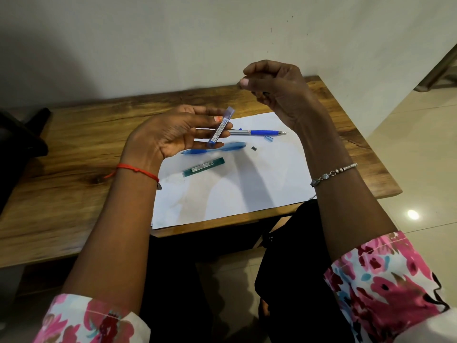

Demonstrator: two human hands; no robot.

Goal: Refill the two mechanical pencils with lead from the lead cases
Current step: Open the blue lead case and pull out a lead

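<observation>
- The wooden table (74, 149) stands with its far edge against a pale wall (173, 45). Its right edge is wavy and uneven, with tiled floor (420, 144) beyond it.
- A white sheet of paper (247, 194) covers the table's right part and reaches the near edge. Its near half is bare, and bare wood lies to its left, up to a dark object (22, 134) at the far left.
- The left hand (173, 134) is raised above the paper's left edge. Its thumb and fingers pinch the blue lead case (221, 126), a slim translucent box tilted with its top up and to the right.
- The right hand (279, 90) is higher and well apart from the case. Its fingers are curled and the thumb is pressed to the forefinger; I cannot tell what it pinches, if anything.
- The silver mechanical pencil (257, 132), with a blue grip, lies on the paper with its tip pointing right.
- The light-blue mechanical pencil (222, 147) lies just nearer, partly behind the left hand.
- The green lead case (204, 167) lies flat, nearer still.
- A small blue cap (268, 138) and a tiny dark piece (254, 148) lie between the pencils' right ends.
</observation>
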